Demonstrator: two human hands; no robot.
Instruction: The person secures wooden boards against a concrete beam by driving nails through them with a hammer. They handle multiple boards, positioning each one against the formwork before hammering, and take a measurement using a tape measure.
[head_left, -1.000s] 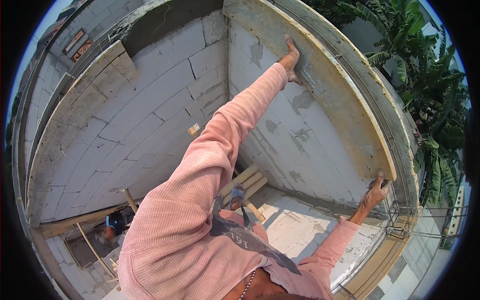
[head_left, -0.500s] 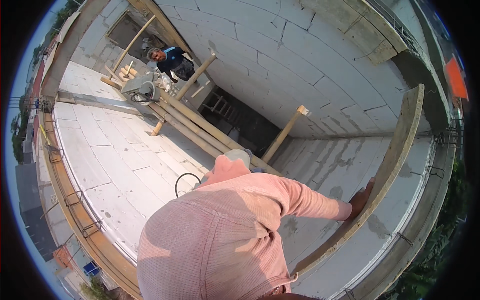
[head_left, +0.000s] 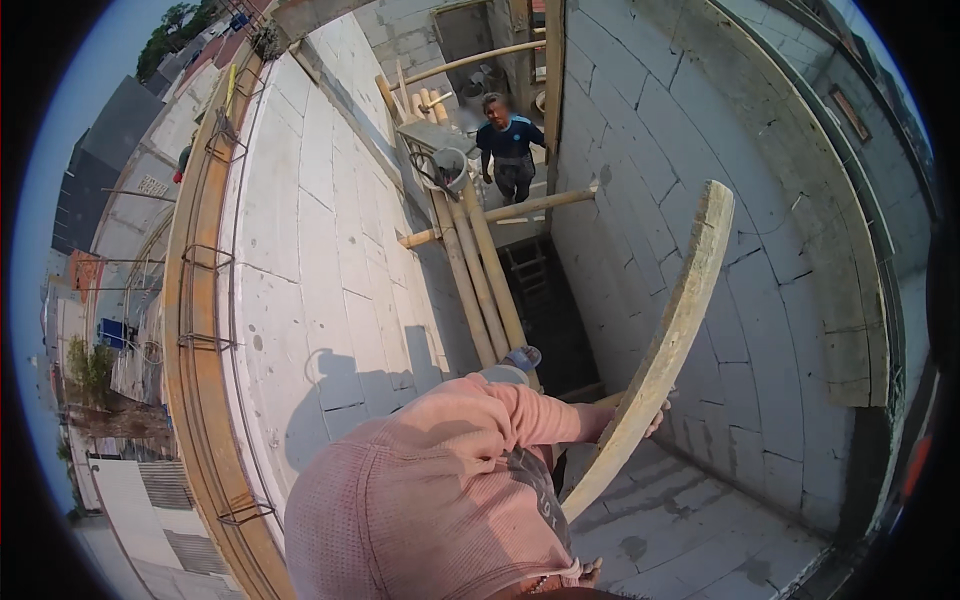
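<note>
A long, rough wooden plank (head_left: 665, 345) slants up and to the right ahead of me, its upper end in the air. My left hand (head_left: 657, 418) is closed round it below its middle; fingers show past the right edge while the plank covers the palm. The pink-sleeved left arm reaches across to it from my shoulder. The plank's lower end disappears behind my shirt front. I do not make out my right hand. Below my arm, a foot in a blue sandal (head_left: 522, 358) is by the bamboo poles (head_left: 480, 270).
Pale block walls enclose a deep, dark opening (head_left: 550, 310). Beyond the poles a person (head_left: 510, 145) in dark clothing stands lower down. A grey bucket (head_left: 450, 168) sits on the scaffold. Wire stirrups (head_left: 205, 258) stick out along the left wall's timber-edged top.
The plank has swung left and away from the right wall, with my left hand still on it. The view has turned, and the other person now appears farther right.
</note>
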